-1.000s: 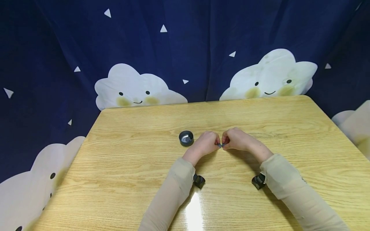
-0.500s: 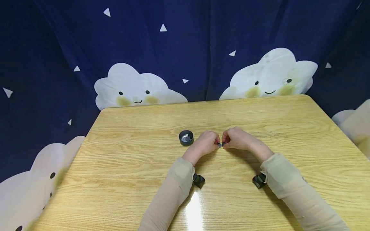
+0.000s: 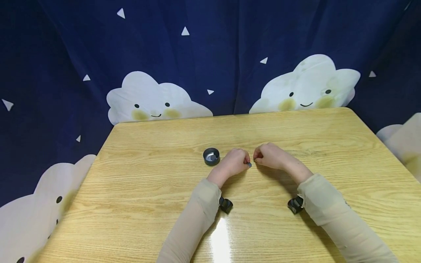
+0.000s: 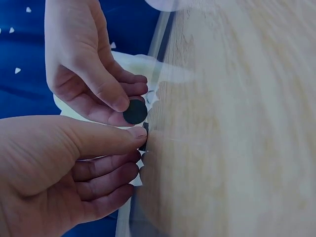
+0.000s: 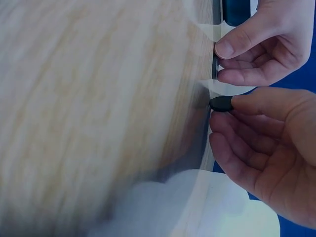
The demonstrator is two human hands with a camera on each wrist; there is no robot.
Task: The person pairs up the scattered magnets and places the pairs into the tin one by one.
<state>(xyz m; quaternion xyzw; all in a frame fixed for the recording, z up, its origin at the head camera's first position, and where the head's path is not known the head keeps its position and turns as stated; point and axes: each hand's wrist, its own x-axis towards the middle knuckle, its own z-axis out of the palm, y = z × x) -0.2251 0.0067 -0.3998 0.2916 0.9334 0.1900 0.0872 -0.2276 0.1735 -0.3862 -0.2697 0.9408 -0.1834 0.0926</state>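
My left hand (image 3: pixel 235 162) pinches a small dark round disc (image 3: pixel 249 165) between thumb and fingers, low over the wooden table. In the left wrist view that disc shows edge-on at the thumb tip. Opposite it, a short gap away, my right hand (image 3: pixel 270 157) pinches a second dark round disc (image 5: pixel 221 103) by its edge. The left wrist view shows this second disc (image 4: pixel 135 112) face-on, while the head view mostly hides it behind the fingers. A small dark round cup (image 3: pixel 211 156) with a shiny inside stands left of my left hand, a dark piece lying in it.
The wooden table (image 3: pixel 148 190) reaches back to a dark blue curtain (image 3: pixel 227 54) printed with clouds. Black wrist cameras hang under both cuffs, the left camera (image 3: pixel 226 205) and the right camera (image 3: pixel 295 205).
My right hand has drawn slightly away from the left and back, widening the gap between the two discs. The left hand and the cup have stayed nearly in place.
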